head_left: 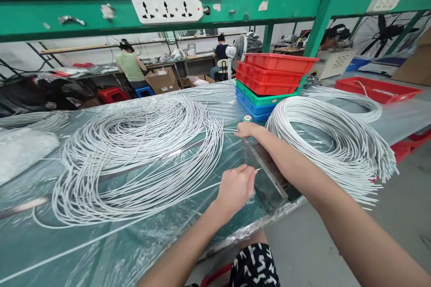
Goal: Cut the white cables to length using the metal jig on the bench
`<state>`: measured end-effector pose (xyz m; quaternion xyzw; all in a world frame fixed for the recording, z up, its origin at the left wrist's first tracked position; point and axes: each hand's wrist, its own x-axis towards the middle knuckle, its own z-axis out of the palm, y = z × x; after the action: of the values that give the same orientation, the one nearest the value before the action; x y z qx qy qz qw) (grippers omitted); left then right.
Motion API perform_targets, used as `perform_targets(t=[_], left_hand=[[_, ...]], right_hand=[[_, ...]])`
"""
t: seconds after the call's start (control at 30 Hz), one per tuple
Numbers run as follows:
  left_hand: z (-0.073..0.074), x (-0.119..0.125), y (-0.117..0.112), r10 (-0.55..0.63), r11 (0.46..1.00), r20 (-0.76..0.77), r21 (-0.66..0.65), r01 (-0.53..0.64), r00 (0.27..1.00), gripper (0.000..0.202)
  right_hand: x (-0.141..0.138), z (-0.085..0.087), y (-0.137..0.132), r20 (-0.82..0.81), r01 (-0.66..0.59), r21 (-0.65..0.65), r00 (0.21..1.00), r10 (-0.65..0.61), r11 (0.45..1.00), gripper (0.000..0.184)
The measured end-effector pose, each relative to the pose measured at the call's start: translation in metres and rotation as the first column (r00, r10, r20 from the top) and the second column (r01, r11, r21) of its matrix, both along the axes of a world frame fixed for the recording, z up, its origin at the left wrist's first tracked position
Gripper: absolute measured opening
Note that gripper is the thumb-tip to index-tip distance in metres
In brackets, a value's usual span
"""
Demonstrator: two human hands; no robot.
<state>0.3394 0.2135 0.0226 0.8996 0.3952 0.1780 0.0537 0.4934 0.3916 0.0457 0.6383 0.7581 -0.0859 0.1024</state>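
My left hand (pixel 236 187) is closed around a white cable (pixel 205 189), whose short tip sticks out past the thumb. The cable's long run trails away to the lower left over the table. Farther back, my right hand (pixel 245 129) is pinched at white cable strands that reach it from the large loose coil (pixel 134 143) on the left. Just below that hand stands a metal block-like fixture (pixel 269 179) with a clear front plate, close to the table edge. A small white-topped roll (pixel 247 118) sits behind the right hand.
A bundled cable coil (pixel 303 116) lies at right, its ends over the table edge. Stacked red, green and blue trays (pixel 269 76) stand behind. A green shelf beam (pixel 235 11) with a power strip (pixel 166 10) crosses above. Two people (pixel 131 67) sit farther back.
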Motion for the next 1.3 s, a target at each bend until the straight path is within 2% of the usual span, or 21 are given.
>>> perform_targets(t=[0.17,0.43,0.77,0.9,1.1,1.3], left_hand=[[0.000,0.004,-0.001,0.020,1.000,0.000,0.000,-0.020,1.000,0.031],[0.001,0.006,-0.002,0.017,1.000,-0.035,0.005,-0.017,0.999,0.028],[-0.009,0.014,-0.002,0.016,0.999,0.004,-0.051,-0.016,1.000,0.028],[-0.005,0.012,0.000,-0.008,0.999,-0.026,-0.038,0.007,1.000,0.029],[0.005,0.007,0.003,-0.058,0.997,-0.126,0.051,0.065,0.990,0.028],[0.015,0.006,0.004,-0.063,0.991,-0.126,0.111,0.077,0.990,0.029]], right_hand=[[0.000,0.000,0.002,0.006,0.012,-0.022,1.000,-0.012,1.000,0.041],[0.011,-0.009,0.009,0.036,0.120,-0.073,0.992,-0.117,0.990,0.046],[0.014,-0.010,0.011,0.035,0.107,-0.094,0.994,-0.104,0.990,0.044],[0.014,-0.008,0.010,0.018,0.097,-0.096,0.995,-0.095,0.991,0.042],[0.015,-0.009,0.012,0.004,0.088,-0.103,0.996,-0.088,0.991,0.043],[0.015,-0.010,0.014,-0.007,0.081,-0.079,0.997,-0.082,0.994,0.044]])
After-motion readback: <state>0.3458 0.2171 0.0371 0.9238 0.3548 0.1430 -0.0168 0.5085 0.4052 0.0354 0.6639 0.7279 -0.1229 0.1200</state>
